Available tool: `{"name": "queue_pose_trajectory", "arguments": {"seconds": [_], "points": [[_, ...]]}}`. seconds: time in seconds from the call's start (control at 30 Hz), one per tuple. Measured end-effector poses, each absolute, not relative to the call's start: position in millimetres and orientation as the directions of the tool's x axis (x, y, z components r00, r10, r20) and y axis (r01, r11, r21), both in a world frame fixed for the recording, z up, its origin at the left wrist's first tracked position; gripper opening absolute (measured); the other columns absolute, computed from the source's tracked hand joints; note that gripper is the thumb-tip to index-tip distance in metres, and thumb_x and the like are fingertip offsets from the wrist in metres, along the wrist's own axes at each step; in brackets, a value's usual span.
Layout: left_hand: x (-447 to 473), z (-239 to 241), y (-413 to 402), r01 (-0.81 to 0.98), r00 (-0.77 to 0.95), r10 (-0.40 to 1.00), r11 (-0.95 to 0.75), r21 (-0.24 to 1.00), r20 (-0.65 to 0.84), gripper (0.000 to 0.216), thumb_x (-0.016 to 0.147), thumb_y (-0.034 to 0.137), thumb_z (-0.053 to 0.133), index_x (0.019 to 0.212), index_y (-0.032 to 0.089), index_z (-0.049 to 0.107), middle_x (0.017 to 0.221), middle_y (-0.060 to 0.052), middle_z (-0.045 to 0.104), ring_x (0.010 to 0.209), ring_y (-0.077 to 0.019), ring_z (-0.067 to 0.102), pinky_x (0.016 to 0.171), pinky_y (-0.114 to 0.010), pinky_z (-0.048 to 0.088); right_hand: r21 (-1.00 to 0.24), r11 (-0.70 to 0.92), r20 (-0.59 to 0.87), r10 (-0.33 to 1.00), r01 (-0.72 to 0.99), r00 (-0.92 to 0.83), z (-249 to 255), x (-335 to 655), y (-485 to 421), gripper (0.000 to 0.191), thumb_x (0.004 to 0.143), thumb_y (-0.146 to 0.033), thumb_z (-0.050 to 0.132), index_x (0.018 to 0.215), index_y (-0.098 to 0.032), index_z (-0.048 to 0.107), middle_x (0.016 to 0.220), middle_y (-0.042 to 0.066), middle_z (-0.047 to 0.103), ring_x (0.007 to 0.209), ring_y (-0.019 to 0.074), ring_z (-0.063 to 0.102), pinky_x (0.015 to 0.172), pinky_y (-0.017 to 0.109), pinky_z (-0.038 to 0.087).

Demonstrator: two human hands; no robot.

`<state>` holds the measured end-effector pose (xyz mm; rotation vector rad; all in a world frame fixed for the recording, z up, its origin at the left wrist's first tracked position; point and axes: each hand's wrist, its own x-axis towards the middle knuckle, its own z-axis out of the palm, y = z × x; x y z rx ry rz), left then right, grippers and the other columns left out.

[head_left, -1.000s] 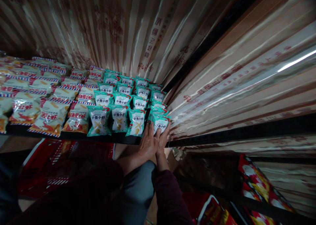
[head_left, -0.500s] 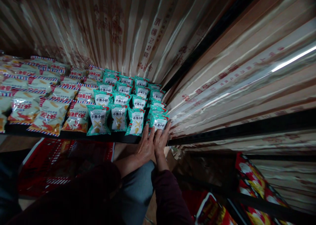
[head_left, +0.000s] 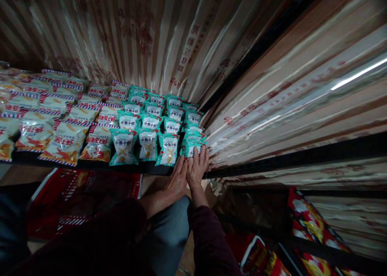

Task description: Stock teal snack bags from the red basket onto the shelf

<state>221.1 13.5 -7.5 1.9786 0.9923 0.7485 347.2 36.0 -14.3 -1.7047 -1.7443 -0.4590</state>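
Observation:
Rows of teal snack bags (head_left: 148,122) stand on a dark shelf (head_left: 90,166), next to red-and-white striped snack bags (head_left: 65,141) on its left. My right hand (head_left: 198,166) lies flat with fingers spread against the front teal bag (head_left: 190,146) at the shelf's right end, covering its lower half. My left hand (head_left: 177,180) is beside it, fingers together, touching the shelf edge just below the neighbouring front bag (head_left: 168,148). Neither hand grips a bag.
Striped plastic sheeting (head_left: 169,42) covers the wall behind and to the right. A red crate (head_left: 75,203) sits under the shelf. More red snack bags (head_left: 314,227) lie on a lower shelf at right, and red packaging (head_left: 256,258) shows near my legs.
My right hand has moved up over the front right teal bag and pushed it back a little. My left hand has slid slightly down and left.

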Motion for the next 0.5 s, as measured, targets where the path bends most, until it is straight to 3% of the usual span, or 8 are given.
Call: {"name": "queue_pose_trajectory", "arguments": {"seconds": [0.33, 0.5], "points": [[214.0, -15.4, 4.1, 0.425, 0.561, 0.805, -0.481, 0.767, 0.193, 0.075, 0.072, -0.005, 0.035, 0.145, 0.004, 0.021, 0.157, -0.020, 0.011, 0.146, -0.0243, 0.001, 0.118, -0.049, 0.023, -0.204, 0.063, 0.680, 0.727, 0.977, 0.095, -21.4, 346.4, 32.3, 0.054, 0.098, -0.033, 0.032, 0.150, -0.019, 0.023, 0.157, 0.014, 0.016, 0.146, 0.0304, 0.008, 0.110, 0.062, 0.023], [217.2, -12.4, 6.6, 0.458, 0.567, 0.814, -0.438, 0.773, 0.125, 0.076, 0.072, -0.005, 0.038, 0.145, 0.005, 0.021, 0.156, -0.020, 0.014, 0.146, -0.0258, 0.010, 0.117, -0.048, 0.027, -0.213, 0.045, 0.629, 0.771, 0.976, 0.102, -21.2, 349.6, 35.8, 0.051, 0.099, -0.032, 0.032, 0.148, -0.018, 0.030, 0.153, 0.016, 0.028, 0.143, 0.0273, 0.021, 0.110, 0.055, 0.030]]}}
